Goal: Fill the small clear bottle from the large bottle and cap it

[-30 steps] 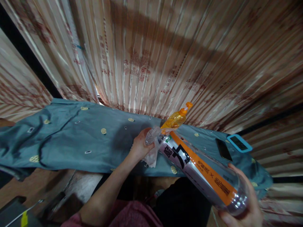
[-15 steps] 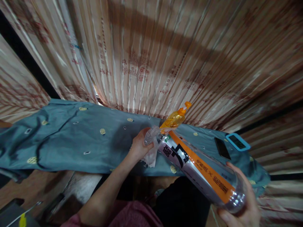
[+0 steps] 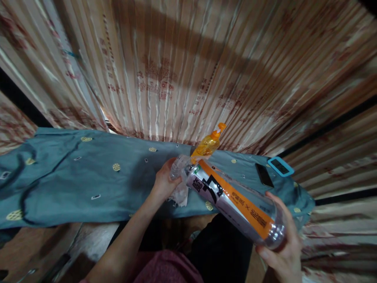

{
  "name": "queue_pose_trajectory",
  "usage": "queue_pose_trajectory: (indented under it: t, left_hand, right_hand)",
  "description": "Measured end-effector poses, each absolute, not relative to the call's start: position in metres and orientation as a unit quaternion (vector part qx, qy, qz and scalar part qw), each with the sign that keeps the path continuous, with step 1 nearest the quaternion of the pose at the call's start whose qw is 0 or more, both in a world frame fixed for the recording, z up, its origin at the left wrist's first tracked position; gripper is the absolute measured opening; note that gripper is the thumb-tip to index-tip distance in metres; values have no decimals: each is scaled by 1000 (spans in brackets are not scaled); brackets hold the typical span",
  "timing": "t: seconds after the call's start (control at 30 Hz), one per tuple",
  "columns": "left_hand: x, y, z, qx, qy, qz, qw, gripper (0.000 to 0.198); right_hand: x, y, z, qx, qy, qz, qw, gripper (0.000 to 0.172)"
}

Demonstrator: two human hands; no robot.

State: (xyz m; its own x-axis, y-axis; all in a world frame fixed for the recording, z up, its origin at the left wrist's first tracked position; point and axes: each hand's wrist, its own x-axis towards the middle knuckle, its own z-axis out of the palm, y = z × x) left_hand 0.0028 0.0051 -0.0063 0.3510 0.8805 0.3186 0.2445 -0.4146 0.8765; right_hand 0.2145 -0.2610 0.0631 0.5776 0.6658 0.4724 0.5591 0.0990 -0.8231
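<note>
My right hand [image 3: 281,245] grips the base of a large clear plastic bottle [image 3: 232,198] with an orange and lilac label, tilted so its neck points up and left. My left hand [image 3: 163,182] is closed round the bottle's neck, with a crumpled clear wrapper or tissue [image 3: 180,192] bunched in its fingers. Just behind the neck stands a small orange spray bottle [image 3: 208,143] on the blue-grey cloth [image 3: 73,177].
The patterned blue-grey cloth covers a long ledge in front of pleated pinkish curtains [image 3: 188,67]. A dark phone [image 3: 264,175] and a blue-framed device [image 3: 280,166] lie on the cloth at the right. My dark-clothed lap [image 3: 220,251] is below.
The view has swung slightly, shifting everything left. Both hands keep the same hold on the bottle, which has barely moved.
</note>
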Motion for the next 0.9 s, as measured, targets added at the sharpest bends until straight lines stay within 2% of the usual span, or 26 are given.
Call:
queue_pose_trajectory:
  t: [0.27, 0.47, 0.9]
  left_hand:
    - [6, 7, -4, 729, 382, 424, 378, 57]
    - [7, 8, -1, 737, 376, 427, 364, 50]
    - [8, 11, 3, 743, 349, 436, 369, 49]
  right_hand:
    - [204, -253, 71, -659, -458, 27, 596, 100]
    - [202, -248, 71, -642, -445, 69, 620, 101]
    - [203, -238, 67, -592, -448, 115, 660, 94]
